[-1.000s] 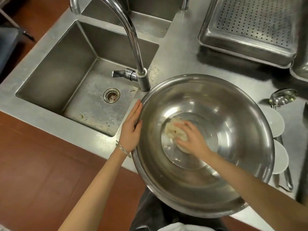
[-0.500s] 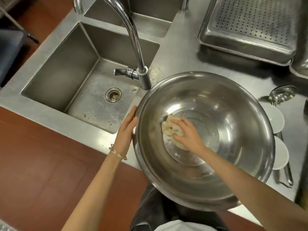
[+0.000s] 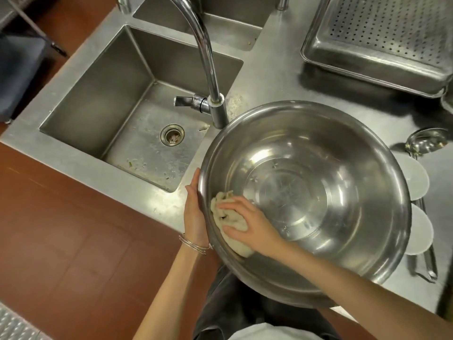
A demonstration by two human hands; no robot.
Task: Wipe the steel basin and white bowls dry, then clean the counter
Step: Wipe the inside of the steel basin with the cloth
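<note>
Right hand (image 3: 247, 223) presses the cloth (image 3: 226, 217) flat-fingered against the steel basin (image 3: 343, 133), left hand (image 3: 195, 212) bracing flat outside; seemingly overhanging the counter (image 3: 272, 77), it could tip.

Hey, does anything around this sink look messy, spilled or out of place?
Food scraps litter the sink floor around the drain, and pale residue spots the counter beside the faucet base. The steel basin also overhangs the counter's front edge, steadied by the left hand.

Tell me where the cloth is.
In the head view, the cloth lies against the left inner wall of the steel basin, under the right hand.
</note>
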